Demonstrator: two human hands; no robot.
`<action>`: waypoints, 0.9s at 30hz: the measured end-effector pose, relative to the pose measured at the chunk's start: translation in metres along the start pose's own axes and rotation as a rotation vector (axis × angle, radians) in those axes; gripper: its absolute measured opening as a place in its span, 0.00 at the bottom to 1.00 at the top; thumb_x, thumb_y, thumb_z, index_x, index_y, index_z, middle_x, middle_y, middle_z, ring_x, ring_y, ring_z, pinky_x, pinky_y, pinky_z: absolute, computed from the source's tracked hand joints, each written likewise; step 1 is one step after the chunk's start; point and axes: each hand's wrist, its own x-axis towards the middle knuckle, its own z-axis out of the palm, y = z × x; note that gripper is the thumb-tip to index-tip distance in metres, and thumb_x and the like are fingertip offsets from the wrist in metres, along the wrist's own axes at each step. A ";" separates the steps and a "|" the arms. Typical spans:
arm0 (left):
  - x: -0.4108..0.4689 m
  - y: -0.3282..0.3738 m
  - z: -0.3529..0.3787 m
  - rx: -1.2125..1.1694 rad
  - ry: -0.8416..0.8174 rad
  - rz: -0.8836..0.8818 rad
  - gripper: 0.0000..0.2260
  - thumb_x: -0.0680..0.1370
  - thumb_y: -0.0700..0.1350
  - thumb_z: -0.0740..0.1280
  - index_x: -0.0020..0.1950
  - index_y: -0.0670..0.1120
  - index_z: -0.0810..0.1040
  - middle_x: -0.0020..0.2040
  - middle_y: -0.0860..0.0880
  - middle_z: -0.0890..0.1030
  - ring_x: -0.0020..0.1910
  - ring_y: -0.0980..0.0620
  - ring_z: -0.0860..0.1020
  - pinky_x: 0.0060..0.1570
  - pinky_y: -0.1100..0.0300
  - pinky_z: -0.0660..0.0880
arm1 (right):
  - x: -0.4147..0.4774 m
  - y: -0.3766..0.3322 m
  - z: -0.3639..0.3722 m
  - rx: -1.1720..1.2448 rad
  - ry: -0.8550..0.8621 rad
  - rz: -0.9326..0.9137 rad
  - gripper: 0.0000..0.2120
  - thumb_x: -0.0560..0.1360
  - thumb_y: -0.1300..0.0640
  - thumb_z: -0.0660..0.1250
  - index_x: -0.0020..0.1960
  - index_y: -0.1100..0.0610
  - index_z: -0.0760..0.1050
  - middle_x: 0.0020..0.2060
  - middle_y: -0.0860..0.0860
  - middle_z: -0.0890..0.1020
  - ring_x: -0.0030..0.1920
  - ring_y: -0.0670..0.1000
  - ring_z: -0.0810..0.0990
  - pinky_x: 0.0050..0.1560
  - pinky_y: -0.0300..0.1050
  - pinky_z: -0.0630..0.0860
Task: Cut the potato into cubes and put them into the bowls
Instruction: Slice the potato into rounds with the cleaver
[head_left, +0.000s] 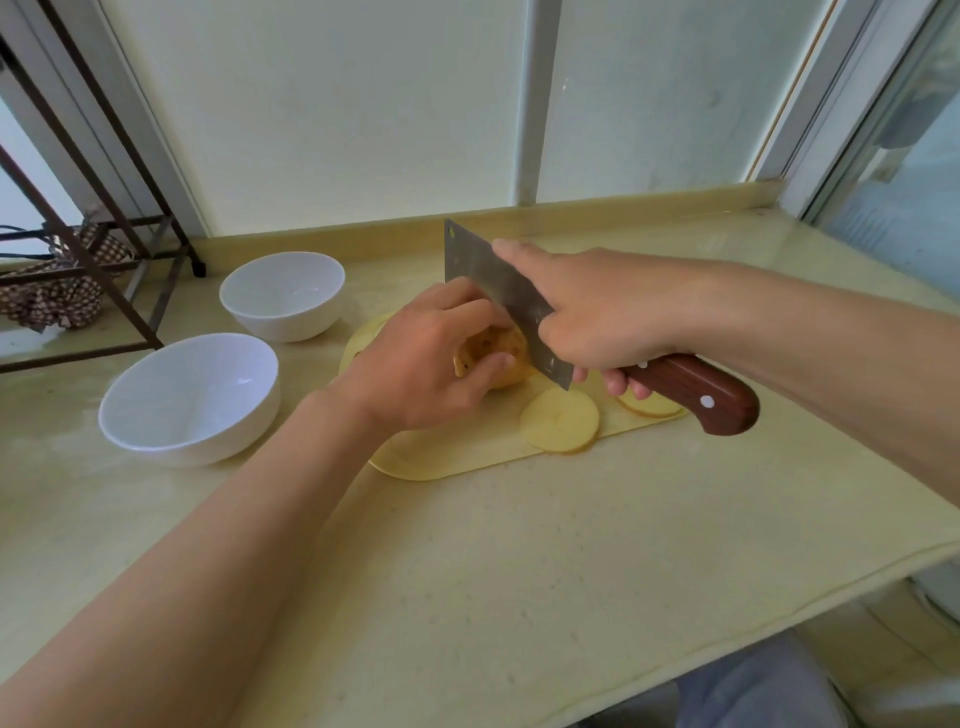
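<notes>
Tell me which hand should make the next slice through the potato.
Right. The right hand grips the cleaver, its blade against the potato; the left hand only steadies it.

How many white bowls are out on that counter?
2. The near bowl sits left of the cutting board; the far bowl stands just behind it, farther from the person. Both look empty, and nothing suggests that another is hidden.
</notes>
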 end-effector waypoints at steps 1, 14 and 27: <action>0.000 0.000 0.000 -0.008 -0.002 0.005 0.12 0.74 0.46 0.69 0.55 0.42 0.81 0.52 0.47 0.78 0.48 0.46 0.77 0.48 0.50 0.75 | 0.003 0.000 0.004 -0.002 -0.004 0.000 0.42 0.79 0.65 0.54 0.81 0.33 0.41 0.41 0.62 0.84 0.18 0.50 0.76 0.25 0.44 0.77; 0.000 0.003 -0.001 -0.017 0.017 0.025 0.13 0.73 0.45 0.67 0.54 0.40 0.81 0.52 0.45 0.80 0.49 0.46 0.77 0.50 0.55 0.75 | 0.027 0.005 0.033 0.083 0.011 -0.037 0.40 0.81 0.61 0.57 0.80 0.31 0.41 0.45 0.55 0.75 0.27 0.55 0.82 0.27 0.49 0.81; -0.003 0.001 -0.004 0.001 0.024 -0.018 0.12 0.73 0.48 0.70 0.53 0.43 0.81 0.47 0.48 0.79 0.44 0.48 0.78 0.45 0.50 0.76 | 0.002 0.006 -0.008 0.235 0.080 -0.033 0.42 0.78 0.68 0.52 0.81 0.33 0.51 0.41 0.62 0.84 0.21 0.51 0.77 0.26 0.46 0.78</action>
